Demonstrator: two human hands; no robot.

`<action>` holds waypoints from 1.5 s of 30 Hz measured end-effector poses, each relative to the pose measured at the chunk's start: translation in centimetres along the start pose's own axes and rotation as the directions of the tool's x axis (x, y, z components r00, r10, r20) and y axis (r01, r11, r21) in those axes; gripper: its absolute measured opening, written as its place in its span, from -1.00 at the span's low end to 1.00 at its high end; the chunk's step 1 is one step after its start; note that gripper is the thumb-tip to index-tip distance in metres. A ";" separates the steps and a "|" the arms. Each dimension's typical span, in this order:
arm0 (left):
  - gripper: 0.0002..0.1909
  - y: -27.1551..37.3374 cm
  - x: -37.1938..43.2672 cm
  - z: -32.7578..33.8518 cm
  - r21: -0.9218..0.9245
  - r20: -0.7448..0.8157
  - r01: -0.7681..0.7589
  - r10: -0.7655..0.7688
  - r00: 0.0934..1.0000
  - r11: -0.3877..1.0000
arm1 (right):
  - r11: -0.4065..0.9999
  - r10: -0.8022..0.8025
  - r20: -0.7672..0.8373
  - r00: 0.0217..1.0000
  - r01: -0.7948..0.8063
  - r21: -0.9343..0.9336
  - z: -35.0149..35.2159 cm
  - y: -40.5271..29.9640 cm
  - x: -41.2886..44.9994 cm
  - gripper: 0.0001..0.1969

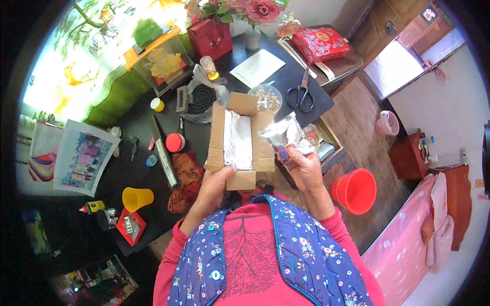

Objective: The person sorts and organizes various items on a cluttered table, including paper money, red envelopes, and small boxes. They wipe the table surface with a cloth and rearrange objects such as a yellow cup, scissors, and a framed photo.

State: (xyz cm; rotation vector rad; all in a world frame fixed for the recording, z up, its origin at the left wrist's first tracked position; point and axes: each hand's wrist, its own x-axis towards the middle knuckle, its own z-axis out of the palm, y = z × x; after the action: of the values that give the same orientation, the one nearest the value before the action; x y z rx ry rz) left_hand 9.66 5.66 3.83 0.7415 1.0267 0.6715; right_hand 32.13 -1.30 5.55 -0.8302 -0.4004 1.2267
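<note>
My left hand grips the near left corner of a small open cardboard box, with the thumb over its rim. Inside the box lies a white wrapped packet or folded paper; what is under it is hidden. To the right of the box, my right hand pinches a shiny silver foil pouch between thumb and fingers. The pouch is crumpled, with a purple patch near the thumb. Beyond the box stands a round clear container of cotton swabs, partly covered by a flap.
Black-handled scissors lie on the dark table near an open drawer. Black mosquito coils rest on a plastic bag. A red-lidded jar and a yellow cup are at left. A red bucket stands on the floor.
</note>
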 end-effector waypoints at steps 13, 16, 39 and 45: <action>-0.48 -0.9 -1.2 -0.5 -0.074 -0.009 -0.057 0.056 0.998 0.996 | 0.820 0.193 0.187 0.963 -0.264 0.508 -2.5 -0.2 0.1 -0.65; -0.49 -1.0 -1.5 -0.6 -0.053 -0.025 -0.057 0.056 0.998 0.997 | 0.811 0.185 0.174 0.967 -0.250 0.529 -2.7 -0.2 0.1 -0.64; -0.57 -1.8 -2.7 0.2 -0.177 0.035 -0.008 0.014 0.999 0.984 | 0.865 -0.402 -0.073 0.913 0.352 -0.357 1.2 -2.0 -3.6 -0.60; -0.49 -1.4 -3.0 0.6 -0.080 0.046 -0.029 0.033 0.998 0.996 | 0.627 -0.463 0.070 0.883 0.383 -0.679 3.6 -1.1 -3.3 -0.56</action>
State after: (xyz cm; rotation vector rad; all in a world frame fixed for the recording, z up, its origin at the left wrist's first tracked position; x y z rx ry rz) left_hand 9.32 2.31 4.39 0.7024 0.9418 0.7140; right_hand 29.39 -3.33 9.26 -1.3332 -0.9363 0.5535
